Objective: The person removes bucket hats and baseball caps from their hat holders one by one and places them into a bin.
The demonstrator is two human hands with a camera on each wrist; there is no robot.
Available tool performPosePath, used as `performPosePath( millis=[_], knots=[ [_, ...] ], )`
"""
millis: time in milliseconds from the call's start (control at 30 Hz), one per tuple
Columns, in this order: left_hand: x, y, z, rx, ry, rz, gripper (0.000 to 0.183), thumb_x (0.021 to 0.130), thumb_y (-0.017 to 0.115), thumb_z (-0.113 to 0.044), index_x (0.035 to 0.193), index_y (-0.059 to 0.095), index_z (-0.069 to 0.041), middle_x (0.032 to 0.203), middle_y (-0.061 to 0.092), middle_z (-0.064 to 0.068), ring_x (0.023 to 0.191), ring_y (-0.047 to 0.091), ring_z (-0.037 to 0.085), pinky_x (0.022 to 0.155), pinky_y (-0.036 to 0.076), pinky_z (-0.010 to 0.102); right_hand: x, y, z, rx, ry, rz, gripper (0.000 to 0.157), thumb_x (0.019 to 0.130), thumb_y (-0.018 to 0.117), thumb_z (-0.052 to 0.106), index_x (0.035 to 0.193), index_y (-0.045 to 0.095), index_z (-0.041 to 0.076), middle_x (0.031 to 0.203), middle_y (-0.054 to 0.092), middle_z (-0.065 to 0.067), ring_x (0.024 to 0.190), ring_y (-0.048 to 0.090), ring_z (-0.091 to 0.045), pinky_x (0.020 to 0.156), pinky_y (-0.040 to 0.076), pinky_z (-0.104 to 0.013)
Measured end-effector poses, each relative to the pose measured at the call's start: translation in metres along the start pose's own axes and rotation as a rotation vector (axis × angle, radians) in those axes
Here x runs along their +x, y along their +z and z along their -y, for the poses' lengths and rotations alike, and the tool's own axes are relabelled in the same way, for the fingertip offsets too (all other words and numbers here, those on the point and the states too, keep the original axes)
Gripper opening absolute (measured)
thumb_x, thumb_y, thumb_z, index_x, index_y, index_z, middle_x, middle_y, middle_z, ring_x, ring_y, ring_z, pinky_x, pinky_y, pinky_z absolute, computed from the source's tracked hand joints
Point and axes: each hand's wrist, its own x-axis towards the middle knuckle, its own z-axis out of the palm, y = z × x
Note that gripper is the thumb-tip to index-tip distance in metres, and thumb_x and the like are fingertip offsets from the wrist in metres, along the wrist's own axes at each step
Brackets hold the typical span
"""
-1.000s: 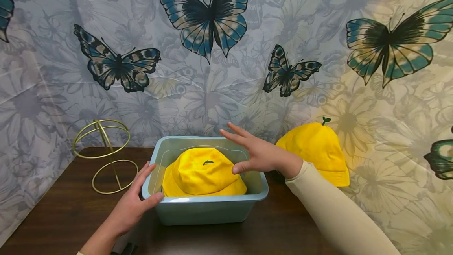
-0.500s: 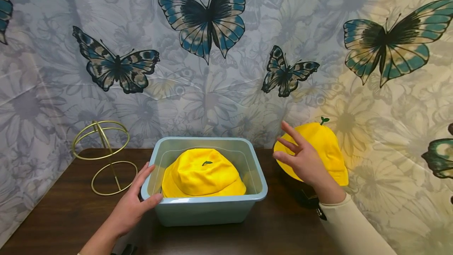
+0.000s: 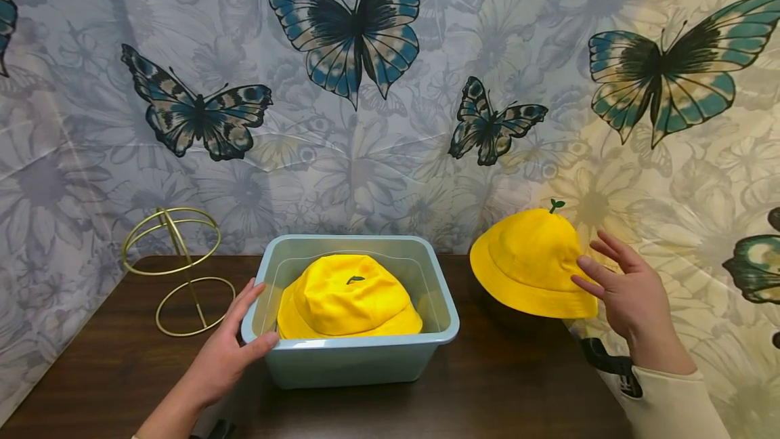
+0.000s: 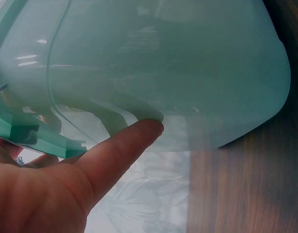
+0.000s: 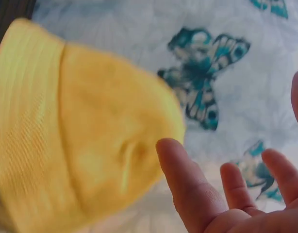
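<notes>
In the head view, a pale blue plastic bin (image 3: 359,364) stands at the middle of the table, holding a yellow bucket hat (image 3: 353,297) with a small green sprout on its crown. My left hand (image 3: 222,351) rests on the bin's near left corner, thumb at the front rim, fingers along the left side. The left wrist view shows the straight thumb (image 4: 122,150) against the wall. A second yellow hat (image 3: 524,263) with a sprout sits tilted at the right. Beside its right side, my right hand (image 3: 640,307) is spread, fingertips near the crown, holding nothing.
A gold wire stand (image 3: 189,269) with round hoops stands at the back left of the dark wooden table (image 3: 487,391). Behind everything hangs a butterfly-print cloth (image 3: 365,175). A black strap (image 3: 612,364) is around my right wrist.
My right hand has moved right, from over the bin, across the front of the second hat, to its right side. My left hand stays on the bin; both hats stay in place.
</notes>
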Motion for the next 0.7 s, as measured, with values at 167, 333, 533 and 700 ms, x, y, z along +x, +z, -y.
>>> performPosePath(
  millis=[167,333,533,700],
  knots=[
    [0.0,-0.001,0.0,0.0,0.001,0.0,0.079,0.093,0.068,-0.025,0.158,0.025,-0.011,0.165,0.004,0.014,0.143,0.009,0.051,0.098,0.016,0.08,0.006,-0.016,-0.006,-0.068,0.043,0.004,0.084,0.087,0.078,0.018,0.157,0.032,0.017,0.16,0.016,-0.01,0.09,0.063,0.004,0.07,0.056,-0.026],
    [0.0,-0.001,-0.001,-0.007,0.008,0.001,0.079,0.093,0.068,-0.024,0.158,0.024,-0.01,0.165,0.003,0.014,0.143,0.009,0.051,0.098,0.016,0.079,0.014,-0.021,-0.012,-0.183,0.091,0.035,0.087,0.087,0.078,0.02,0.158,0.028,0.015,0.165,0.003,-0.012,0.09,0.061,0.01,0.073,0.056,-0.027],
    [0.0,-0.001,-0.002,-0.014,0.001,0.011,0.079,0.095,0.067,-0.025,0.158,0.023,-0.01,0.165,0.002,0.013,0.144,0.008,0.051,0.1,0.021,0.076,0.027,-0.019,-0.016,-0.398,0.111,0.018,0.085,0.09,0.074,0.03,0.159,0.026,0.018,0.153,0.018,-0.039,0.086,0.06,0.011,0.079,0.054,-0.034],
    [0.0,-0.001,-0.002,-0.013,-0.006,0.015,0.078,0.095,0.066,-0.025,0.158,0.022,-0.01,0.165,0.001,0.013,0.144,0.008,0.051,0.101,0.023,0.075,0.036,-0.015,-0.018,-0.453,0.103,0.033,0.081,0.092,0.072,0.029,0.158,0.027,0.013,0.155,0.019,-0.035,0.113,0.062,-0.018,0.082,0.054,-0.037]
  ],
)
